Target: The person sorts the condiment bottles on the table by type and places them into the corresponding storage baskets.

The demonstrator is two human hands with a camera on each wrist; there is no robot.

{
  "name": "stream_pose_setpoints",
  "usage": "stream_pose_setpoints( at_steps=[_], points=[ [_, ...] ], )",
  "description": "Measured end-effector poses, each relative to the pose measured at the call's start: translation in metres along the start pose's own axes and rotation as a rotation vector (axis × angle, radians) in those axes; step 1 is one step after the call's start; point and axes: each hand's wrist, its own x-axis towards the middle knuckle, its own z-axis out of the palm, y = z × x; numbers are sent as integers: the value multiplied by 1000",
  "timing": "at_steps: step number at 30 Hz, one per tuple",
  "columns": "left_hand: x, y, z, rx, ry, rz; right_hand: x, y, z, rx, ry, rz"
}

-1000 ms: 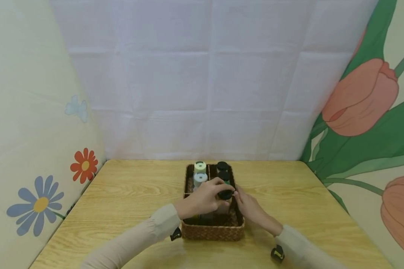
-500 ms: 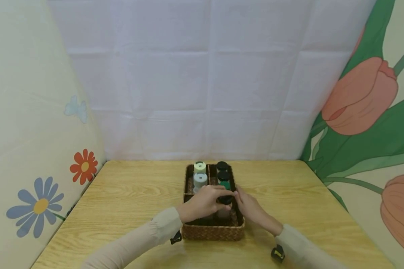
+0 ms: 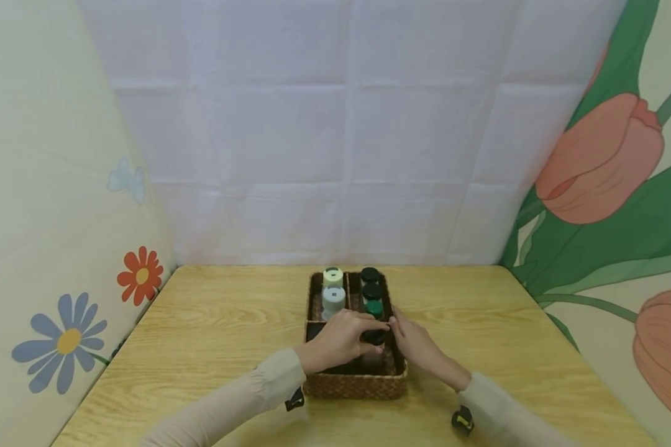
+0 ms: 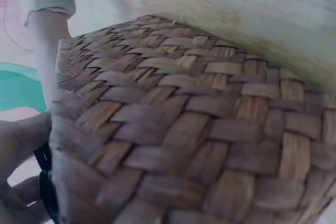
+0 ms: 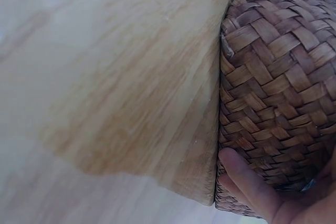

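A woven basket [image 3: 353,388] with dividers stands on the table. My left hand [image 3: 343,338] reaches over its front compartment and pinches a jar by its black lid [image 3: 373,337]; the jar's lower body is dim inside the basket. In the left wrist view, black shows between the left fingers [image 4: 18,142] beyond the basket's woven wall. My right hand [image 3: 416,341] rests against the basket's right side, its fingers [image 5: 252,184] lying straight along the outer wall. Just behind the held jar stands a green-lidded container [image 3: 374,308].
Behind the green lid are two black-lidded jars [image 3: 371,291]. The back left compartment holds a pale yellow-topped bottle [image 3: 332,277] and a pale blue-topped bottle [image 3: 333,299]. Wooden table [image 3: 240,310] surrounds the basket; a white cloth [image 3: 335,155] hangs behind.
My left hand has drawn slightly toward the front and lower with the black-lidded jar, uncovering the green lid behind. My right hand stays at the basket's side.
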Motion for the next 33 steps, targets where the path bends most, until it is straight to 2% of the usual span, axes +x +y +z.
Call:
stream_pose_setpoints(
  at_steps=[13, 25, 33],
  points=[
    [0, 2, 5, 46, 0, -17, 1, 1, 2, 1, -23, 9],
    [0, 1, 3, 38, -19, -35, 1, -2, -1, 0, -12, -9],
    [-2, 2, 4, 17, -25, -42, 2, 0, -3, -47, -15, -6]
  ],
)
